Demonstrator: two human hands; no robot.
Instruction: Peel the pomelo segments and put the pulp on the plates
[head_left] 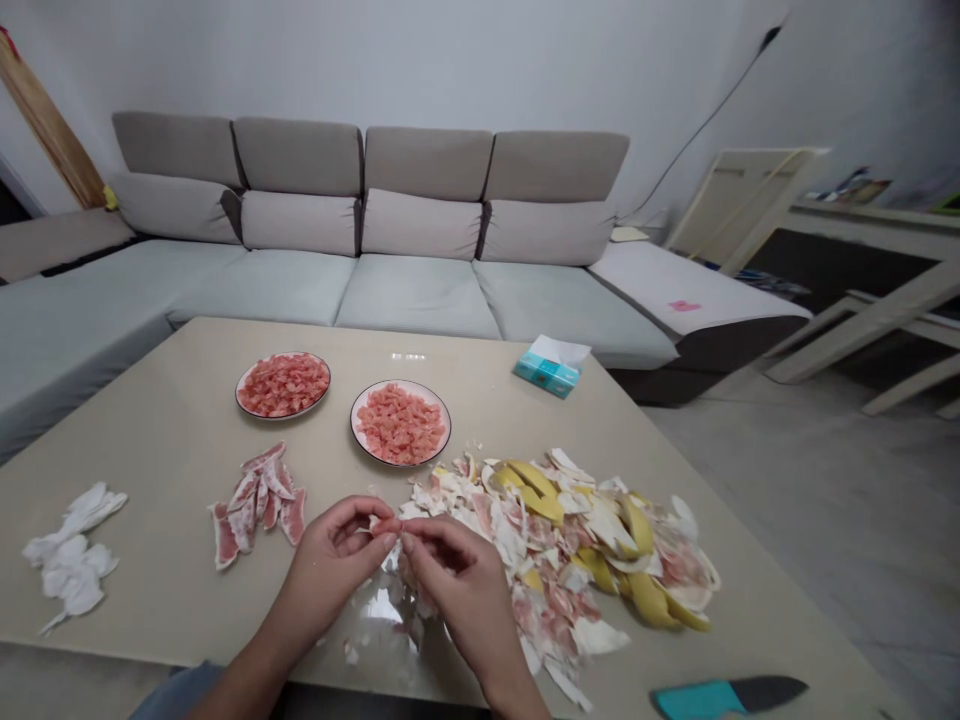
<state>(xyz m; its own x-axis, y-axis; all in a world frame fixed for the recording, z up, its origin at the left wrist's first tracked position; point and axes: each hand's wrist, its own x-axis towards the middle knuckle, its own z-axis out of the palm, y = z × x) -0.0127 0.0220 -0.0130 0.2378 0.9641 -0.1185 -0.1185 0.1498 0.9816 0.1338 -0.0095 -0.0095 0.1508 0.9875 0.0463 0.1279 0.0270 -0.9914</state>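
Observation:
My left hand (334, 560) and my right hand (454, 585) meet above the near edge of the beige table (150, 420). Both pinch one small pink pomelo piece (386, 527) between their fingertips. Just left of them lie several unpeeled pomelo segments (257, 500). To the right spreads a big heap of yellow rind and white pith (577, 545). Behind the hands stand two plates of peeled pink flesh, one at the left (283, 385) and one at the right (400, 423).
Crumpled white tissues (71, 560) lie at the table's left. A teal tissue pack (551, 365) sits at the far right edge. A teal-handled knife (727, 695) rests at the near right corner. A grey sofa (337, 250) wraps round behind the table.

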